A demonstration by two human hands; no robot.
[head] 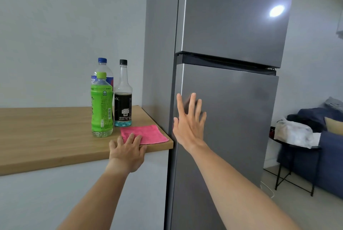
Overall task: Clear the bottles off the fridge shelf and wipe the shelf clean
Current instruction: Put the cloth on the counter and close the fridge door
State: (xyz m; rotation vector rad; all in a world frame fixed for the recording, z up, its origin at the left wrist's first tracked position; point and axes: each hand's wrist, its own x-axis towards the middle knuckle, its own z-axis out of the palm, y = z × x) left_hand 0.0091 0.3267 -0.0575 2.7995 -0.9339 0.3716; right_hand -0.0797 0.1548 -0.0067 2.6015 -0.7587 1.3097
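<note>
The matte grey fridge (pixel 232 118) stands shut, the right hand (pixel 189 120) spread flat and empty against its lower door, so the shelf inside is hidden. On the wood-grain counter (pixel 46 137), three plastic bottles (pixel 111 98) stand near its right edge, apparently already cleared. The left hand (pixel 128 148) rests open-fingered on the fluffy pink cloth (pixel 148 133) at the front right corner; whether wiping is done cannot be told.

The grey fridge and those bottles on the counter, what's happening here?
A person stands at the tall grey fridge, both doors shut. The right hand lies flat and open on the lower door near its edge. The left hand rests on a pink cloth on the wooden counter. Beside the cloth stand three bottles: a green-labelled bottle, a blue-capped clear bottle and a black-capped bottle.
</note>
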